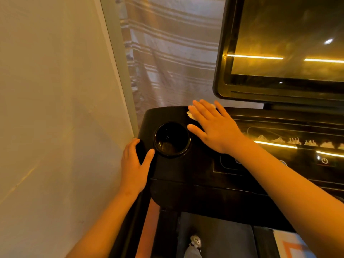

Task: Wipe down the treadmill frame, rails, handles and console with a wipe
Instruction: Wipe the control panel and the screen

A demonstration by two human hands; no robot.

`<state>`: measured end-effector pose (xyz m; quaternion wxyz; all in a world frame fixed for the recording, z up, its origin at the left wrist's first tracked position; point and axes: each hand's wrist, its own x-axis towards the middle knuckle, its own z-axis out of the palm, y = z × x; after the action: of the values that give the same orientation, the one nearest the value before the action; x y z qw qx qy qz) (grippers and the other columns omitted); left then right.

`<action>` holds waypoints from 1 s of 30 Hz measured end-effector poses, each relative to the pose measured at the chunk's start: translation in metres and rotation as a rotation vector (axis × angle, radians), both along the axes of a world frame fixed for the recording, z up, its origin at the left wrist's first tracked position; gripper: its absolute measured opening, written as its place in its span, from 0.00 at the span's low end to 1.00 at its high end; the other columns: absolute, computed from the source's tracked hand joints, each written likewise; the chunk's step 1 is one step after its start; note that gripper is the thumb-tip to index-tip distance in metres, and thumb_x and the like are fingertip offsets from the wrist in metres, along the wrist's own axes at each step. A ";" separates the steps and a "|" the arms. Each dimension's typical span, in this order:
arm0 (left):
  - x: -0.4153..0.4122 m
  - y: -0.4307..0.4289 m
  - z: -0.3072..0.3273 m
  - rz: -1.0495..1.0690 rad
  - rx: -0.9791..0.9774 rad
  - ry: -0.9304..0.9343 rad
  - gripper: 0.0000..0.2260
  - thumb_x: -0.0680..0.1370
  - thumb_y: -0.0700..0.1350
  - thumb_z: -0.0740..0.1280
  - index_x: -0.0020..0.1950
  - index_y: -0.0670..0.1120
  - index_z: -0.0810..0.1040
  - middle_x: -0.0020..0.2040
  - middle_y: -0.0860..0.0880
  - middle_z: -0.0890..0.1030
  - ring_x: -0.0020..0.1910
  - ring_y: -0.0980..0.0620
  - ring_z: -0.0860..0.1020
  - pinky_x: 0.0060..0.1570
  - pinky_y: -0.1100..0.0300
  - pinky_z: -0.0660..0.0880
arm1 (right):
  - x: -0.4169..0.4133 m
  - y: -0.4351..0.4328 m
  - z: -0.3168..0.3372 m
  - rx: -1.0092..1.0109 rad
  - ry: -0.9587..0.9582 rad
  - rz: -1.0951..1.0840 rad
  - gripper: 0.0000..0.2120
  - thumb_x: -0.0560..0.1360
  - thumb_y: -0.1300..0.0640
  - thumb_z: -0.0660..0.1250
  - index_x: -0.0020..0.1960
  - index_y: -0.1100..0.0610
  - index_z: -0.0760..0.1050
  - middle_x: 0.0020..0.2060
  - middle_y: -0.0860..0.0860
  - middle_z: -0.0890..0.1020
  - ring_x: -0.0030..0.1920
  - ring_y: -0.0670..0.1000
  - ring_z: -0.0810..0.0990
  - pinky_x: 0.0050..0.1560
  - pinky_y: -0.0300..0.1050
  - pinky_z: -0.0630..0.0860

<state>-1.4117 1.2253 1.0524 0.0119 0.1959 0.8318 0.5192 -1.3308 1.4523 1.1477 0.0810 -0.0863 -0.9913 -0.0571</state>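
Plain wall [46, 108] left, striped curtain [173, 53] beside it, amber light.

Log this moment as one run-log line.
step: wiping console | right hand: pressing wipe flat, behind cup holder | left hand: resting on console's left edge

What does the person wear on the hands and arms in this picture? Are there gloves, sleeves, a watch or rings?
Nothing worn is visible. The left hand and the right hand have no gloves, and I see no ring on the fingers that show. Neither wrist carries a watch or bracelet. No sleeve appears anywhere up to the picture's edge.
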 end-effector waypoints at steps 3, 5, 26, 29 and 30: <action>-0.002 -0.001 -0.003 0.010 -0.001 0.008 0.29 0.77 0.59 0.62 0.75 0.47 0.63 0.73 0.48 0.66 0.72 0.51 0.64 0.72 0.49 0.62 | 0.027 -0.015 -0.007 -0.034 -0.020 0.059 0.37 0.74 0.34 0.28 0.79 0.48 0.43 0.78 0.46 0.44 0.77 0.46 0.37 0.75 0.49 0.33; -0.003 -0.001 -0.006 0.013 -0.005 0.022 0.27 0.78 0.55 0.63 0.74 0.47 0.63 0.72 0.49 0.66 0.72 0.51 0.64 0.72 0.49 0.63 | 0.054 -0.028 -0.016 -0.057 -0.038 0.096 0.35 0.75 0.34 0.30 0.78 0.48 0.42 0.78 0.46 0.43 0.76 0.45 0.36 0.75 0.50 0.33; 0.023 -0.001 -0.004 -0.085 -0.006 0.207 0.22 0.81 0.50 0.62 0.74 0.48 0.64 0.74 0.50 0.64 0.73 0.52 0.62 0.73 0.50 0.62 | 0.112 -0.082 -0.057 -0.024 -0.004 0.047 0.33 0.80 0.35 0.41 0.79 0.53 0.50 0.78 0.51 0.50 0.78 0.51 0.45 0.76 0.56 0.46; 0.023 -0.002 -0.004 -0.068 -0.006 0.211 0.22 0.81 0.50 0.61 0.74 0.48 0.64 0.75 0.50 0.63 0.74 0.52 0.61 0.73 0.49 0.61 | 0.148 -0.094 -0.077 0.010 -0.015 0.036 0.33 0.81 0.35 0.44 0.78 0.54 0.54 0.78 0.52 0.55 0.78 0.52 0.52 0.73 0.57 0.51; 0.022 -0.004 -0.005 -0.065 -0.008 0.195 0.22 0.81 0.51 0.61 0.74 0.48 0.63 0.75 0.50 0.63 0.74 0.52 0.60 0.73 0.48 0.61 | 0.155 -0.091 -0.079 0.039 -0.011 0.030 0.32 0.81 0.36 0.44 0.78 0.54 0.55 0.78 0.51 0.56 0.77 0.52 0.53 0.73 0.57 0.52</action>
<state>-1.3896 1.2217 1.0477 -0.0513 0.2723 0.8242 0.4939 -1.1757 1.3612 1.0690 0.0782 -0.0693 -0.9916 -0.0757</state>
